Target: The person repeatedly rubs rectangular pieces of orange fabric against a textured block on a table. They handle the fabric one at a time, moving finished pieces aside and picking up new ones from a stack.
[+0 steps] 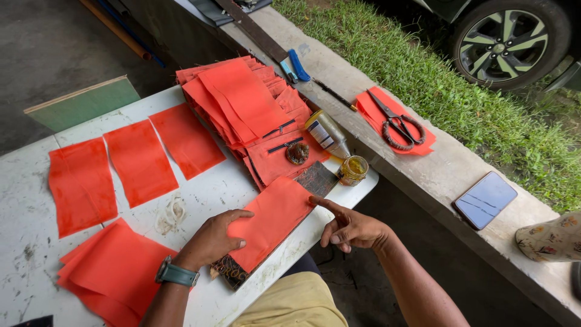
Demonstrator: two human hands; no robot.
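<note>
on the white table, flat open fingers of both hands press the orange cloth piece.

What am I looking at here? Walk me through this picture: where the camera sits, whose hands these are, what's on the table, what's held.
There is one picture, taken by a camera worn on a person's head and looking down at their own two bare hands.

The left hand, with a watch on its wrist, lies flat on an orange fabric piece that rests on a dark patterned board. The right hand touches that piece's edge with its forefinger. Neither hand grips anything.

On the white table lie more orange pieces, a stack of them, a bottle and a small open jar.

On the concrete ledge beyond are scissors and a phone. Grass and a car wheel show behind.
</note>
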